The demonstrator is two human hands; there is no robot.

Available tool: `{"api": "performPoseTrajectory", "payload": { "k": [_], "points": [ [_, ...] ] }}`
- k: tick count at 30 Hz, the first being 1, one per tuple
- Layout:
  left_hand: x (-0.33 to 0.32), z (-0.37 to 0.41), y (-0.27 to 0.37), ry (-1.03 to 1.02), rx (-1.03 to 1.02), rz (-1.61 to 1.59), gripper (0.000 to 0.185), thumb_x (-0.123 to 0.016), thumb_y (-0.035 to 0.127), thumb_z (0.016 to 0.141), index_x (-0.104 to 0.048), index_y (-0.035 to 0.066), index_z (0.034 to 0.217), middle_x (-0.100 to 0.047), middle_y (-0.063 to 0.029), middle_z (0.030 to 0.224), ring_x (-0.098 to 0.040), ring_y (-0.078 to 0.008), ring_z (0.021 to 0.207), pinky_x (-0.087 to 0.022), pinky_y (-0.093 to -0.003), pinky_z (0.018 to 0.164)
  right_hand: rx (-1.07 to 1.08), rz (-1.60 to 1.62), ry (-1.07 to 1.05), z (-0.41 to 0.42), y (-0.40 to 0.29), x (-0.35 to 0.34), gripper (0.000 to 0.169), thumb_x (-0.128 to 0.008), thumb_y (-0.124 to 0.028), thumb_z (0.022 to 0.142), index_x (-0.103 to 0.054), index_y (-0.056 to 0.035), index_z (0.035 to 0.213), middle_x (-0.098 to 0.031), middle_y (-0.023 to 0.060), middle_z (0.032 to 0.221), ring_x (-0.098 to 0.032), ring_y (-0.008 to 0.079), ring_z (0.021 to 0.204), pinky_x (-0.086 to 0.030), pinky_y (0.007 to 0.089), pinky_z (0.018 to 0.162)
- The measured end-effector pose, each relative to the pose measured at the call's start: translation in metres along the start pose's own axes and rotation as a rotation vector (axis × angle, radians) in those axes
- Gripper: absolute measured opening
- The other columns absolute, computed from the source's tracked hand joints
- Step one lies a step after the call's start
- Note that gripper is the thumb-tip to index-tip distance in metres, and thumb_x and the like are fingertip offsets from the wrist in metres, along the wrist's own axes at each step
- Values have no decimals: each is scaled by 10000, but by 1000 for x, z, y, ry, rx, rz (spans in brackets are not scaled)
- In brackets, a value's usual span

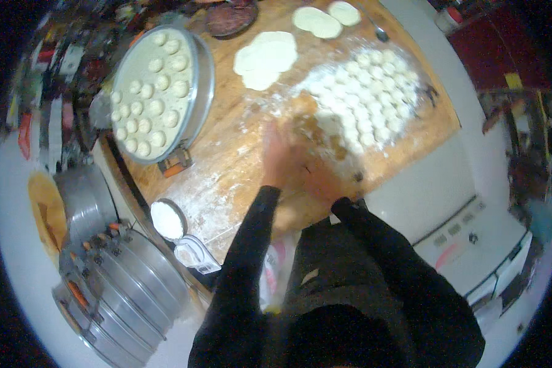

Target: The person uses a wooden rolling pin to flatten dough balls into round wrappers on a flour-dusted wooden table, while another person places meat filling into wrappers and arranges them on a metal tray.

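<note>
My left hand [277, 154] is a blur over the floured wooden board [230, 138]. Close to its right, my right hand [322, 177] is blurred too, so what either one holds cannot be made out. Many small dough pieces [372, 96] lie dusted with flour beyond and to the right of my hands. Flat dough rounds [266, 57] overlap at the upper middle, and more dough rounds [324, 23] lie near the far edge. On the left, a round metal steamer tray [165, 106] holds several shaped buns [156, 107] set apart.
A bowl of flour [168, 220] and a white container [194, 254] stand at the board's near left edge. Stacked metal steamers [133, 285] are at lower left. A dark round dish [231, 18] and a spoon [381, 34] lie at the far side. A white appliance [464, 244] stands right.
</note>
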State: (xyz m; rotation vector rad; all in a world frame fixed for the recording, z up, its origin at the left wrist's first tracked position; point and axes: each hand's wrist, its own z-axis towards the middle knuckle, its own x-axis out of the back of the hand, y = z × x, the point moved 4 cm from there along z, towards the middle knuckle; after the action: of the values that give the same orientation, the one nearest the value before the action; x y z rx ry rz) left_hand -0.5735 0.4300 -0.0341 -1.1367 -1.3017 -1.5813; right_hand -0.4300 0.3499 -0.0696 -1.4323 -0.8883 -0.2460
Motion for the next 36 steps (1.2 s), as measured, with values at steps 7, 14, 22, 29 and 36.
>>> {"api": "performPoseTrajectory", "payload": {
  "k": [7,14,22,29,36],
  "points": [
    [-20,38,-2,23,-18,-35,688,-678,452,942,-531,103,1516,-346,-253,1656,-296,-461,1546,-230,-622,1252,-110,-146,-59,-1,16,-11,285,-562,-258,1002,-688,-35,1127,-665,233,1198,-583,447,1169,-454,580,972],
    [-53,-34,-23,-203,135,-154,350,-667,326,950,-718,122,1231,-609,-184,1305,-533,-407,1285,-395,-562,1138,32,-229,-97,13,-1,32,154,-640,-180,889,-662,-78,1002,-646,161,1012,-617,390,1028,-472,508,852],
    [-2,-30,-17,-170,143,-489,233,-744,122,851,-717,111,1082,-635,-175,1095,-632,-406,1051,-523,-534,869,86,-359,213,104,-16,29,111,-613,-122,879,-633,-80,980,-603,152,934,-615,363,966,-458,488,788],
    [-25,-70,-48,-190,131,-642,236,-741,116,820,-631,48,1018,-622,-194,1043,-622,-420,988,-518,-514,827,261,-341,163,32,-16,21,142,-613,-104,870,-643,-80,1007,-605,148,957,-603,366,912,-452,495,771],
    [12,-44,-44,-267,-74,-471,222,-690,131,848,-660,-5,1020,-654,-218,1074,-636,-429,964,-526,-493,835,65,-398,215,100,-31,15,97,-604,-99,897,-650,-88,981,-588,139,942,-611,357,975,-433,492,816]
  ]
}}
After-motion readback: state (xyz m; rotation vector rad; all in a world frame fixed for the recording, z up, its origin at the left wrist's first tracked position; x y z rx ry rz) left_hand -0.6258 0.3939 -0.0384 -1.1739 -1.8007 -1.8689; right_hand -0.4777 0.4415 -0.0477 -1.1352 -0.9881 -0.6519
